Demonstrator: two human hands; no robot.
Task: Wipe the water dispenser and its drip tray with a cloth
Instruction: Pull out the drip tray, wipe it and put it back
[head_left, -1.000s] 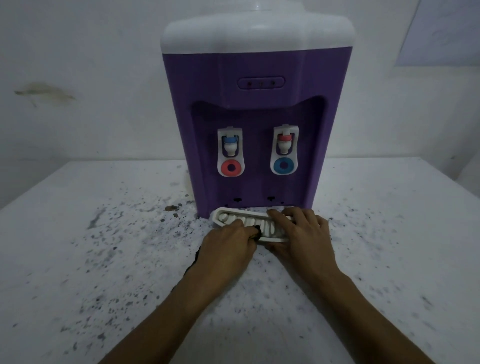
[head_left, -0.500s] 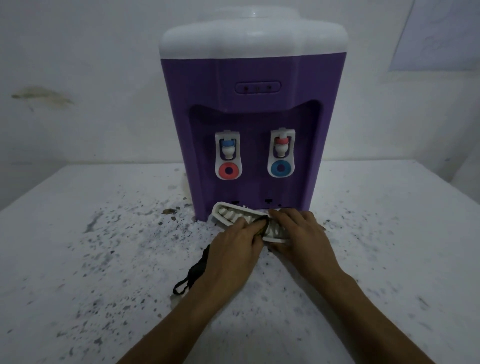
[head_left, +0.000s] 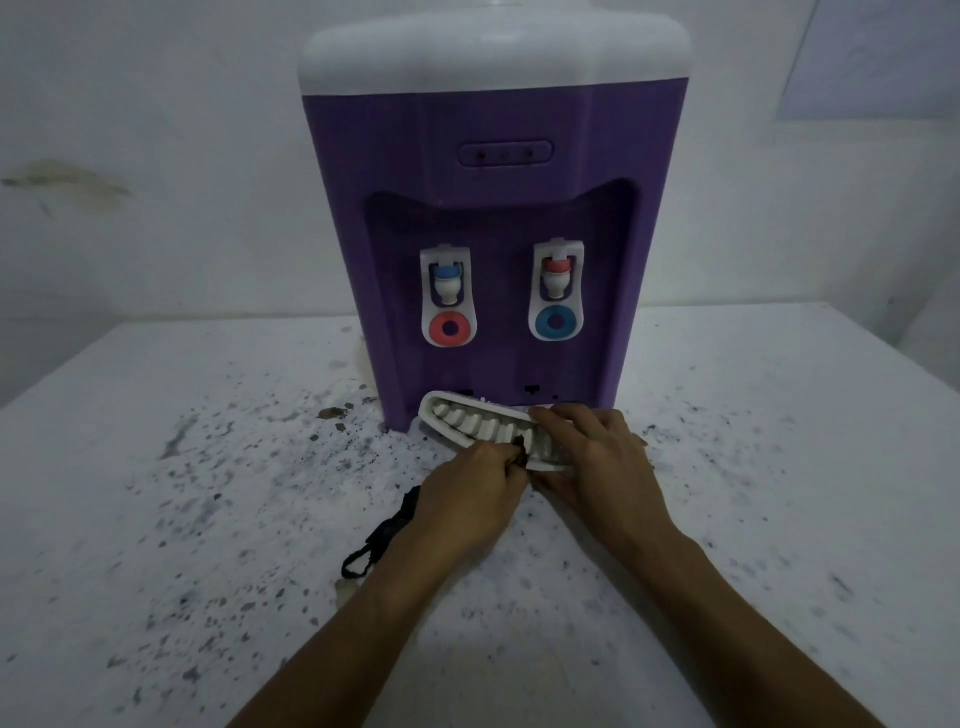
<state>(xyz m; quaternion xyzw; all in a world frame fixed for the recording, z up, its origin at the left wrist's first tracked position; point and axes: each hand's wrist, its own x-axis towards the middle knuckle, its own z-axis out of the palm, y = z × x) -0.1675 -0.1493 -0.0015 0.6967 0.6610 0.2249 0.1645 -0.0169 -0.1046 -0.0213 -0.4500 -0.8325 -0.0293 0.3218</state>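
A purple water dispenser (head_left: 493, 208) with a white top stands on the speckled white table (head_left: 156, 493). Its two white taps sit in the front recess. The white slatted drip tray (head_left: 467, 418) is tilted at the dispenser's foot, its left end raised. My right hand (head_left: 597, 462) holds the tray's right end, fingers curled over it. My left hand (head_left: 467, 499) grips a black cloth (head_left: 382, 540) and presses a bit of it against the tray's slats. The rest of the cloth trails from under my left wrist onto the table.
A white wall stands close behind the dispenser. Dark flecks and small bits of debris (head_left: 332, 413) lie on the table left of the dispenser. A pale sheet (head_left: 878, 57) hangs on the wall at upper right.
The tray's left end has lifted and the tray has shifted a little left. My left hand has drawn back towards me along the slats with the cloth. My head has moved closer.
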